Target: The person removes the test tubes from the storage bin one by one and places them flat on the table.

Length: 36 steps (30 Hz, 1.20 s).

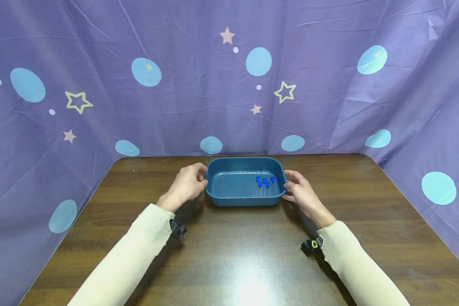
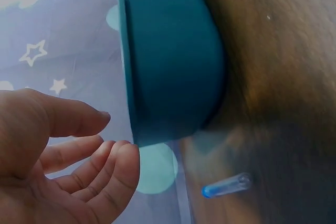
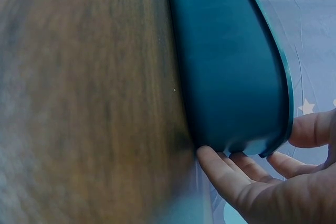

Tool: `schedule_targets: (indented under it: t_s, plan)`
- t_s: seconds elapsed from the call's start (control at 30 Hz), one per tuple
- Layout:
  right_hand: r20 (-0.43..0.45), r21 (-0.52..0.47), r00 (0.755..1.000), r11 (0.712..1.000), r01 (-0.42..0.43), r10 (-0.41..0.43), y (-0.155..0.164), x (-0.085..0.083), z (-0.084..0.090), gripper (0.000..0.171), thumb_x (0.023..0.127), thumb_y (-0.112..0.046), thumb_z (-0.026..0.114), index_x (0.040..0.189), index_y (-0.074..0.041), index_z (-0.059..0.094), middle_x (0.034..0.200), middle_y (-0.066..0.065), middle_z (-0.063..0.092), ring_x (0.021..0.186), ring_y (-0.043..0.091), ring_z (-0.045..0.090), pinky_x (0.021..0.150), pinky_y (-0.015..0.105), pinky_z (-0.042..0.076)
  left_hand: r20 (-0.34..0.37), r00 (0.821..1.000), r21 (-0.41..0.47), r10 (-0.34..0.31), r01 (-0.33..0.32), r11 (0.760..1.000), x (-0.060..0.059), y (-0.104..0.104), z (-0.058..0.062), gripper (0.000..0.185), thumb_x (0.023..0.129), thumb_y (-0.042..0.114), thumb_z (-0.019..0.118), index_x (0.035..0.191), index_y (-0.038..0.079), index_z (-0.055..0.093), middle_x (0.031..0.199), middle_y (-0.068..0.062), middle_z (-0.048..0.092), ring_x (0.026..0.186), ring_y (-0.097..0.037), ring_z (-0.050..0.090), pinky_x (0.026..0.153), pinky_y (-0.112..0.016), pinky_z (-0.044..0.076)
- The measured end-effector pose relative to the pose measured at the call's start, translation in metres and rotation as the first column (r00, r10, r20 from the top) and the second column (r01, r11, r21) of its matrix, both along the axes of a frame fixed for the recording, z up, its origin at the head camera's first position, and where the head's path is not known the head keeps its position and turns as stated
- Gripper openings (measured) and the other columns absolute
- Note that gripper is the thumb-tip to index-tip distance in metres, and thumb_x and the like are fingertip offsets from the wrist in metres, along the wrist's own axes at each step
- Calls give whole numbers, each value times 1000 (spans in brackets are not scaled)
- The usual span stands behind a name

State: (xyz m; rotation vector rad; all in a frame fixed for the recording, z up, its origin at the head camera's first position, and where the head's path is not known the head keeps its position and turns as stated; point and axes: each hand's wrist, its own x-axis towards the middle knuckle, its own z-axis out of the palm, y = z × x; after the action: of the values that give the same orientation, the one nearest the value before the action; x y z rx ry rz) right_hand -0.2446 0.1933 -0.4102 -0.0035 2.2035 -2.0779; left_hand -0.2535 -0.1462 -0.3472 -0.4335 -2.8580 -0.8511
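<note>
A dark teal plastic tray [image 1: 229, 202] sits near the table's back edge. Several clear tubes with blue caps [image 1: 264, 180] stand or lean in its right half; which of these I cannot tell. At the tray's left end is my left hand [image 1: 189, 182]; in the left wrist view its fingers are loosely bent, fingertips at the rim corner, thumb apart from it. Extended fingers of my right hand [image 1: 304, 195] touch the right end wall, with the thumb beside the rim. Another blue-capped tube [image 2: 227, 185] shows beyond the tray in the left wrist view.
The brown wooden table [image 1: 229, 246] has rounded back corners and a glare patch at the front. A purple curtain [image 1: 199, 72] with stars and dots hangs behind and along both sides. Dark wrist cameras [image 1: 177, 229] are strapped beneath both sleeves.
</note>
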Motion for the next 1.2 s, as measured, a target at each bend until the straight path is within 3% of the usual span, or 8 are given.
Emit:
schedule_targets:
  t_s: [0.27, 0.73, 1.2]
  plan:
    - [2, -3, 1000, 1000, -2, 2, 0, 0, -1, 53, 93, 0, 40, 145, -2, 28, 138, 30, 35, 121, 42, 45, 94, 51, 44, 25, 999, 12, -23, 22, 1000, 0, 13, 3, 33, 83, 8, 67, 115, 4, 62, 76, -2, 57, 67, -18, 53, 68, -34, 44]
    - [4, -8, 1000, 1000, 3, -3, 0, 0, 0, 53, 94, 0, 39, 145, -2, 28, 139, 28, 35, 121, 43, 45, 94, 52, 44, -12, 998, -6, -69, 69, 998, -4, 31, -1, 32, 81, 7, 68, 112, 4, 65, 74, -1, 57, 67, -17, 53, 65, -32, 44]
    - [-4, 1, 1000, 1000, 4, -4, 1, -2, -2, 53, 93, -1, 40, 145, -2, 29, 138, 29, 35, 117, 44, 48, 93, 51, 45, 53, 995, -29, -86, 88, 996, -9, 51, -7, 32, 85, 9, 65, 118, 7, 62, 77, -1, 56, 64, -16, 52, 62, -30, 43]
